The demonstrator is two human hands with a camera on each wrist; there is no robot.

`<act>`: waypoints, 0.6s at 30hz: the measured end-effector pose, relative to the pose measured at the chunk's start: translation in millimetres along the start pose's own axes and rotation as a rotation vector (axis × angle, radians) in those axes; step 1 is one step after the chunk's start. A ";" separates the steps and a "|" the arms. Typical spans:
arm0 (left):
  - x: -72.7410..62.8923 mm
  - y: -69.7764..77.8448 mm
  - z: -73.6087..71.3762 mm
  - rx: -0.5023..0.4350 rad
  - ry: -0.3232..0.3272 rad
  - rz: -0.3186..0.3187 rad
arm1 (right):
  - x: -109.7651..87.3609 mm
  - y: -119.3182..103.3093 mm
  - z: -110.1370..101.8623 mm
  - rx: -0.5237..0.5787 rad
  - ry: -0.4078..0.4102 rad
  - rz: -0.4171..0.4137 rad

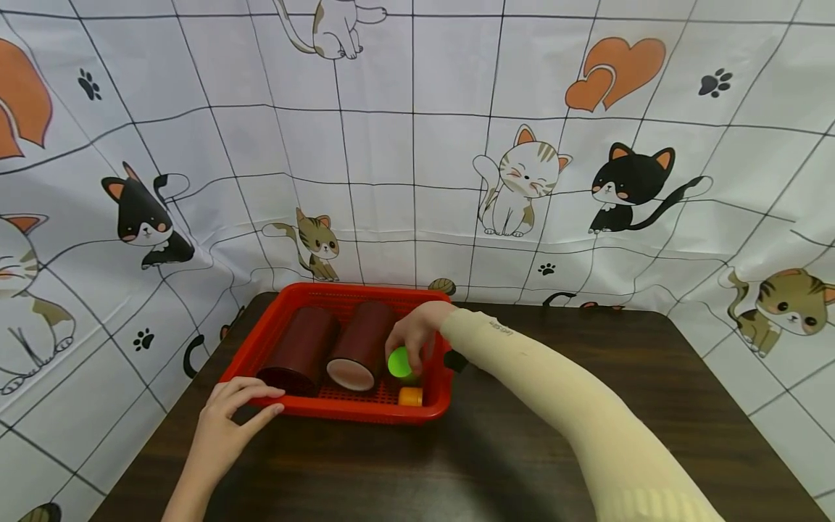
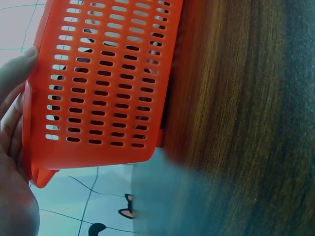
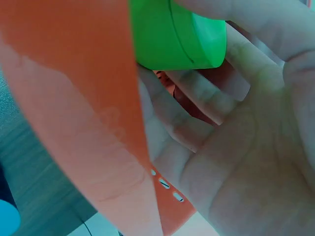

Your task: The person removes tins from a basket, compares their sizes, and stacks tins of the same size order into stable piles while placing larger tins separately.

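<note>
A red plastic basket (image 1: 365, 413) with slotted walls stands on the dark wooden table. At its front left corner my left hand (image 1: 225, 424) pinches the rim; the left wrist view shows the thumb (image 2: 19, 69) on the outer side and the other fingers behind the rim. Inside the basket's right part, my right hand (image 1: 417, 333) holds a small bright green cylinder (image 3: 182, 37), its fingers curled around the side. A small orange cylinder (image 1: 410, 396) lies just in front of it. To the left lie two large maroon cylinders, one (image 1: 303, 344) farther left and one (image 1: 368, 333) with a pale round end.
The dark wooden table (image 1: 554, 435) extends to the right of and in front of the basket. Behind and beside it hangs a white grid-patterned cloth (image 1: 417, 174) printed with cats and hearts.
</note>
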State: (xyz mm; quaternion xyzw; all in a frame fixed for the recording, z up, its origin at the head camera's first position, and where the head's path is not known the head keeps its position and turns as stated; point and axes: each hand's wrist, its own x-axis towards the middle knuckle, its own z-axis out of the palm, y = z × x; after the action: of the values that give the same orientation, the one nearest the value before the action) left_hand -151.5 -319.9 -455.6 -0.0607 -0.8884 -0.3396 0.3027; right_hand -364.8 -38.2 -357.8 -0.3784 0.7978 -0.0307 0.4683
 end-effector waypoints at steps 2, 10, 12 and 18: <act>0.0 0.5 -0.5 0.000 0.003 0.001 | -0.3 1.8 -0.3 0.000 0.014 -0.008; -0.6 0.7 -1.3 0.004 0.000 -0.014 | -2.3 7.7 -0.6 -0.037 0.110 -0.024; -0.6 0.8 -1.3 0.008 -0.001 -0.017 | -4.2 9.4 -0.8 -0.033 0.141 -0.033; -0.1 1.9 -1.1 0.009 -0.001 -0.015 | -12.0 14.5 -0.8 -0.086 0.233 -0.093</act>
State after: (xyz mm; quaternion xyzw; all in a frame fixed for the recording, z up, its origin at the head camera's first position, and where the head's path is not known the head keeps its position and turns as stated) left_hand -150.3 -319.2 -453.9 -0.0530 -0.8905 -0.3377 0.3002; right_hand -370.4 -20.6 -354.5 -0.4288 0.8289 -0.0620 0.3538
